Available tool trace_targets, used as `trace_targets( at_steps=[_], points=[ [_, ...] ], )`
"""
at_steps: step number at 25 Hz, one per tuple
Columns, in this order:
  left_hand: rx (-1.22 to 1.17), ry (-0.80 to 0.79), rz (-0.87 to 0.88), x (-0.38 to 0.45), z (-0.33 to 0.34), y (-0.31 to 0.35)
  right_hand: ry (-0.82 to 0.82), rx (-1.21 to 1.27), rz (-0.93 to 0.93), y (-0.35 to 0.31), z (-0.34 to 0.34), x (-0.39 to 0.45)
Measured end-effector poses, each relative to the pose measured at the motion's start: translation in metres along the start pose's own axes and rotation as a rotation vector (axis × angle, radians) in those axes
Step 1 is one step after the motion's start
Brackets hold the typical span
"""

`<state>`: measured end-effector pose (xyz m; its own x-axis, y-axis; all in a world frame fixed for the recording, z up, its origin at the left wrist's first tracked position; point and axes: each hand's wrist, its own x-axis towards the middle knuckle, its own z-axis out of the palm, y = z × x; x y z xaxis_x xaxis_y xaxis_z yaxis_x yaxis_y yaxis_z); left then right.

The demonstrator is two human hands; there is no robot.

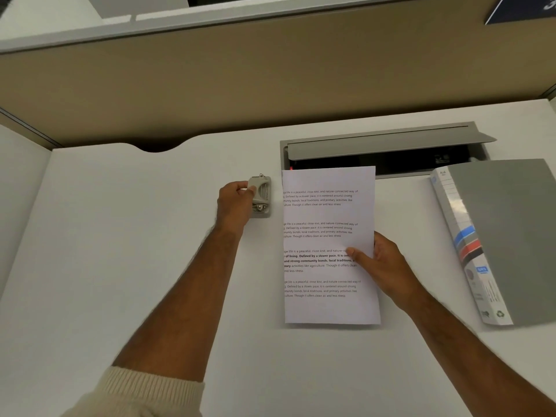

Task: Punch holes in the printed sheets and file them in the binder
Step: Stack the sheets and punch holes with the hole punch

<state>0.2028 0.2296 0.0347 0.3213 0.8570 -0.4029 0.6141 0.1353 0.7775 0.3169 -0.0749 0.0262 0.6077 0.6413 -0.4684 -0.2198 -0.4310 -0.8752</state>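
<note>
A grey hole punch (261, 196) stands on the white desk (120, 236), and my left hand (235, 206) grips its left side. Just right of the punch, printed sheets (328, 224) are held slightly above the desk. My right hand (382, 263) pinches their right edge, thumb on top over the text. The left edge of the sheets looks folded or cut off, with the text lines starting mid-word. A grey binder (505, 236) lies closed at the right, its labelled spine facing the sheets.
A grey cable hatch (382, 142) stands open in the desk behind the sheets. A beige partition wall (270, 79) closes off the back. A curved cut-out (159, 147) marks the desk's back edge at left.
</note>
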Motion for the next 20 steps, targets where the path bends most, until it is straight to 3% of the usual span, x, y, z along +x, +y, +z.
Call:
trace_targets(
  at_steps=[9, 20],
  points=[
    [-0.06, -0.018, 0.064, -0.086, -0.027, -0.033, 0.045, -0.037, -0.028, 0.001, 0.001, -0.044],
    [-0.004, -0.05, -0.025, -0.188, -0.036, -0.113, 0.034, -0.148, -0.01, 0.043, 0.006, -0.105]
  ],
)
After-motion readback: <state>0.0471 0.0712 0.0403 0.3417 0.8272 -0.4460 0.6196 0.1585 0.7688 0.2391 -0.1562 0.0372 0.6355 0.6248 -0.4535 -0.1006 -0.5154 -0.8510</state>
